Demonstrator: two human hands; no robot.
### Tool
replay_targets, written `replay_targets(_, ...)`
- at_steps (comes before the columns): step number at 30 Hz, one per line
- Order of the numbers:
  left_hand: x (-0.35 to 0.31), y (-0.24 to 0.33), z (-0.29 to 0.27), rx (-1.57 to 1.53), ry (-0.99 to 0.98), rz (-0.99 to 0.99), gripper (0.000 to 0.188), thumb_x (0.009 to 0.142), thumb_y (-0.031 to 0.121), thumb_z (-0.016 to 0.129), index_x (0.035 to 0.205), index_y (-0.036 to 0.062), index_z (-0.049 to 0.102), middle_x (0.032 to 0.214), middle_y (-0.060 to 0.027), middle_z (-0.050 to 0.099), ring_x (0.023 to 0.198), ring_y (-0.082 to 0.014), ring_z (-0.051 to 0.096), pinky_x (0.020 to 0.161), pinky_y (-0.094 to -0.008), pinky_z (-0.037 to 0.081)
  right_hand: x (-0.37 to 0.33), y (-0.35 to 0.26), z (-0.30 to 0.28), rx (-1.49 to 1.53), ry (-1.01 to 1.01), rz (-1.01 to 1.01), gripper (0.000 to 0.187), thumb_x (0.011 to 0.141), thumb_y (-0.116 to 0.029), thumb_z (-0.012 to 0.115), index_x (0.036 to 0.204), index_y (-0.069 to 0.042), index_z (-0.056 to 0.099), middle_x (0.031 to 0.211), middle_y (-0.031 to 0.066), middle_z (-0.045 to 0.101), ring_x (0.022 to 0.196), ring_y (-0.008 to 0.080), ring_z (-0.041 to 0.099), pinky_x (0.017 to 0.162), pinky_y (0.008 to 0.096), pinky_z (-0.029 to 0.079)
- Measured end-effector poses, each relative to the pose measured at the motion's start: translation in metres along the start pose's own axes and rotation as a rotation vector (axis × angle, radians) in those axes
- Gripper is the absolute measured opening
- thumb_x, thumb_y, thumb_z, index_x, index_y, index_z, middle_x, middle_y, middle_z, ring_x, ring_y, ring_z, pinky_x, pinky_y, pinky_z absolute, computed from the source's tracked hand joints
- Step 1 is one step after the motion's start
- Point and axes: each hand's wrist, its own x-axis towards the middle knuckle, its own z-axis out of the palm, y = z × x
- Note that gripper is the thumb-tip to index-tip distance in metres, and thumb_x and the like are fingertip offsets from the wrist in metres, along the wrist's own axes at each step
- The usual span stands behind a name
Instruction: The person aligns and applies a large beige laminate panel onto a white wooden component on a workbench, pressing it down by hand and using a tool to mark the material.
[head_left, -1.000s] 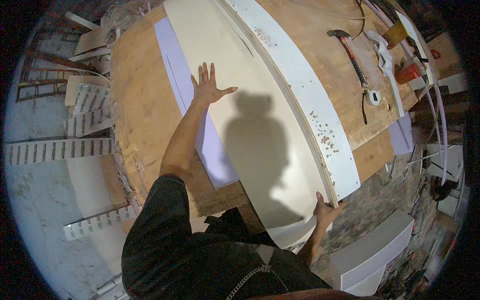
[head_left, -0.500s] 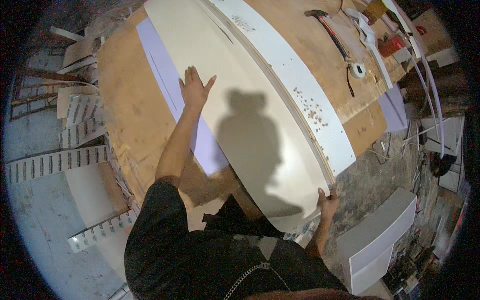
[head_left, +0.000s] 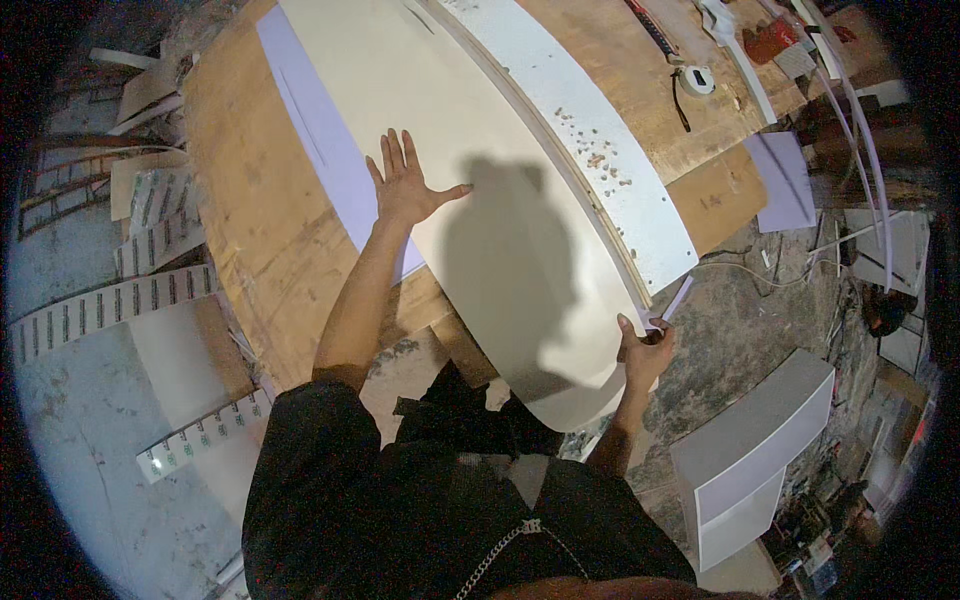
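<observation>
A long cream sheet (head_left: pixel 520 270) with a curved edge lies over the wooden worktable, its near end reaching toward my body. My left hand (head_left: pixel 405 195) rests flat on its left part, fingers spread and thumb pointing right. At the near right corner, my right hand (head_left: pixel 648 345) grips the sheet's edge, with the thumb on top and the other fingers partly hidden. Along the sheet's right side runs a white curved panel (head_left: pixel 600 120) with a raised wooden edge and small brown bits scattered on it. A lavender sheet (head_left: pixel 310 120) shows from under the cream sheet's left side.
On the wooden table (head_left: pixel 260 200), a hammer (head_left: pixel 655 30) and a white tape measure (head_left: pixel 695 80) lie at the far right. A grey and white curved box-like piece (head_left: pixel 755 455) stands on the floor at right. Striped panels (head_left: pixel 110 310) lean at left.
The worktable things have shifted up in the view. My left hand has slid right on the cream sheet, its fingers spreading wider. My right hand stays at the corner; a lavender strip now shows beside it.
</observation>
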Motion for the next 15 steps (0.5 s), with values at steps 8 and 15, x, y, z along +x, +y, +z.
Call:
replay_targets(8,0.013,0.006,-0.001,-0.003,0.009,-0.059,0.156,0.053,0.100,0.054,0.157,-0.0013,-0.005,0.165,-0.0233,-0.007,0.154,-0.0340,-0.009,0.114,-0.0730,-0.004,0.001,0.113,-0.025,0.206,-0.114,-0.230,0.033,0.084,-0.030,0.083,0.081,-0.006,0.060,0.065,-0.0017,0.055,0.060,0.0082,0.047,0.055,0.0261,0.038)
replay_targets(15,0.048,-0.017,-0.004,-0.047,0.017,-0.051,0.159,0.051,0.100,0.055,0.157,-0.0019,-0.005,0.165,-0.0237,-0.007,0.153,-0.0356,-0.008,0.114,-0.0732,0.000,-0.009,0.025,-0.017,0.184,-0.147,0.106,0.033,0.084,-0.026,0.083,0.082,-0.005,0.057,0.068,0.0004,0.057,0.061,0.0104,0.048,0.058,0.0283,0.040)
